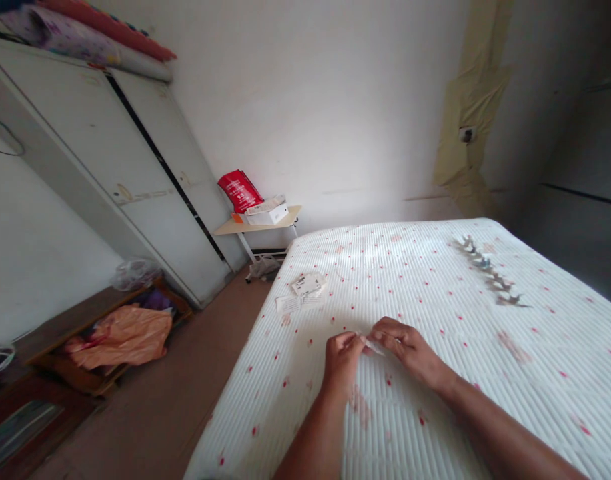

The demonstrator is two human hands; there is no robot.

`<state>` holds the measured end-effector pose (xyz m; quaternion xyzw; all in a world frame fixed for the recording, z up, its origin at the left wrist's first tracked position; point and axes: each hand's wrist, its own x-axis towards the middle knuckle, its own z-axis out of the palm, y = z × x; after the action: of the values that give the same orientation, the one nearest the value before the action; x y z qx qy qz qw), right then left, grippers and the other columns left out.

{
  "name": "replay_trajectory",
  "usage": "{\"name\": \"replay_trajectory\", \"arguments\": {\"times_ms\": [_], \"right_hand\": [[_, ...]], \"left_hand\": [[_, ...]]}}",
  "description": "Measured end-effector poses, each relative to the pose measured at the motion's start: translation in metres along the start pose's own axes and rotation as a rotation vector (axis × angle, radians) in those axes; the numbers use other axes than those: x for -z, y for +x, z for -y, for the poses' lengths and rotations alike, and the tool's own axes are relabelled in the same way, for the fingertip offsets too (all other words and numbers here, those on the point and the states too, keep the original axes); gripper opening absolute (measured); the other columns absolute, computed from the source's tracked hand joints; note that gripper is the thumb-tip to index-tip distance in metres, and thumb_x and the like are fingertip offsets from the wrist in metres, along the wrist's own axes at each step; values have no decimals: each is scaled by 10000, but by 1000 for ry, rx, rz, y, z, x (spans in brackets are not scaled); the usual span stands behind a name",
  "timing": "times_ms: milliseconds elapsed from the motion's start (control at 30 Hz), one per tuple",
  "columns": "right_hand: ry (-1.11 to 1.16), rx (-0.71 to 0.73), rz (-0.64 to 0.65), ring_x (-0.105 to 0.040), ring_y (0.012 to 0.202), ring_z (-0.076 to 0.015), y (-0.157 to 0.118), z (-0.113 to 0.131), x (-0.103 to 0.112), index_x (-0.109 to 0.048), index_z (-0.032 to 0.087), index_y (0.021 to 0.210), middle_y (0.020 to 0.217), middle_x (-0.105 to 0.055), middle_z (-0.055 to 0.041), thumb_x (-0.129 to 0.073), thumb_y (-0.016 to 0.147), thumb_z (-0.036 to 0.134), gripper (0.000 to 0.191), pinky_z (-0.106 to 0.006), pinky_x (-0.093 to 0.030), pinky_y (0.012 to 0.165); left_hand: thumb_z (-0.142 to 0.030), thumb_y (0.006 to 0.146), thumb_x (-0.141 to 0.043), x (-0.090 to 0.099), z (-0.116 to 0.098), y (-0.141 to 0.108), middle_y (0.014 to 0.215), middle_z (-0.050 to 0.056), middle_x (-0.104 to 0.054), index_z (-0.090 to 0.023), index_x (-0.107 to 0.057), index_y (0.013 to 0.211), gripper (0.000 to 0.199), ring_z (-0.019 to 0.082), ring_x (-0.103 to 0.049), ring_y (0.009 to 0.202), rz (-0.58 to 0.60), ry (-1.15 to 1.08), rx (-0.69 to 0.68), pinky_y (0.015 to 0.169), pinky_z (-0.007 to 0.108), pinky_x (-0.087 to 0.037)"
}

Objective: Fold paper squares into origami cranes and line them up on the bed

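A small folded piece of white paper (373,347) is pinched between my two hands, just above the bed. My left hand (343,350) grips its left end with thumb and fingers pressed together. From the other side, my right hand (400,340) closes its fingertips on the same paper, and part of it is hidden behind them. Beyond my left hand lies a loose stack of printed paper pieces (309,285). A row of small folded paper figures, looking like cranes (491,272), runs along the bed to the right.
The bed (425,427) has a white ribbed cover with red dots. Past its far left corner, a small table (228,228) carries a red bag (239,190) and a white box (270,213). Left stand a wardrobe (100,133) and a low wooden shelf with an orange plastic bag (125,337).
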<state>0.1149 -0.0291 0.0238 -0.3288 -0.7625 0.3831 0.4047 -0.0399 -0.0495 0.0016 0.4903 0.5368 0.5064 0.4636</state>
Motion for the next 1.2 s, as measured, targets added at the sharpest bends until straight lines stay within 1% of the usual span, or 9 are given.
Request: {"name": "replay_trajectory", "arguments": {"times_ms": [100, 233, 333, 400, 633, 800, 933, 1000, 1200], "right_hand": [[14, 39, 9, -568, 859, -172, -2, -4, 3, -648, 222, 920, 912, -604, -54, -462, 871, 290, 204, -313, -457, 764], [-90, 189, -20, -561, 899, -173, -5, -11, 2, -598, 242, 1059, 958, -581, -68, -480, 846, 199, 247, -316, -482, 757], [-187, 301, -7, -557, 919, -169, -6, -12, -2, -586, 233, 1063, 970, -559, -71, -489, 834, 153, 261, -303, -484, 781], [-236, 352, -15, -564, 896, -161, -6, -11, -4, -600, 230, 1032, 954, -549, -68, -479, 845, 154, 235, -276, -490, 754], [-294, 429, -33, -572, 830, -151, -5, -7, -6, -625, 205, 964, 896, -546, -70, -452, 885, 225, 191, -244, -492, 696], [-247, 374, -3, -567, 785, -138, -6, -9, -5, -628, 200, 911, 860, -540, -58, -459, 888, 238, 174, -239, -480, 676], [-194, 281, 44, -563, 772, -136, -6, -12, -2, -617, 194, 866, 849, -540, -54, -463, 888, 259, 168, -247, -472, 673], [-168, 228, 64, -563, 766, -136, -6, -13, 0, -612, 191, 844, 844, -546, -52, -465, 887, 276, 176, -253, -469, 675], [-110, 110, 112, -565, 753, -141, -6, -10, 2, -610, 191, 799, 822, -573, -46, -482, 874, 324, 199, -268, -458, 689]], "left_hand": [[-336, 725, -536, 2, 3, 3, 524, -10, -571, -146, -580, 585, 240, 121, -499, 564, -33, -91, 14, 618, 237, -361], [-295, 708, -539, 4, 5, 5, 484, -32, -522, -151, -549, 572, 198, 105, -475, 523, -19, -151, 26, 604, 232, -361], [-278, 707, -533, 6, 4, 5, 493, -34, -507, -152, -535, 551, 200, 105, -469, 534, 20, -132, 18, 599, 233, -352], [-267, 714, -518, 6, 3, 5, 499, -31, -497, -151, -531, 536, 212, 108, -467, 546, 51, -100, 3, 595, 235, -340], [-264, 725, -499, 8, 0, 2, 500, -21, -483, -150, -495, 505, 248, 109, -443, 551, 115, -48, -28, 575, 236, -312], [-299, 733, -513, 7, 2, -1, 525, -22, -481, -145, -499, 563, 230, 106, -429, 561, 125, -48, -16, 568, 229, -307], [-271, 711, -516, 9, 2, -3, 546, -38, -441, -145, -513, 622, 155, 94, -391, 557, 198, -41, -15, 561, 220, -287], [-267, 706, -507, 10, 2, -3, 548, -37, -437, -143, -521, 623, 150, 93, -383, 555, 227, 4, -21, 559, 219, -280], [-237, 716, -474, 10, 2, -2, 577, -20, -475, -141, -542, 626, 148, 106, -422, 586, 243, 176, -91, 565, 223, -292]]}}
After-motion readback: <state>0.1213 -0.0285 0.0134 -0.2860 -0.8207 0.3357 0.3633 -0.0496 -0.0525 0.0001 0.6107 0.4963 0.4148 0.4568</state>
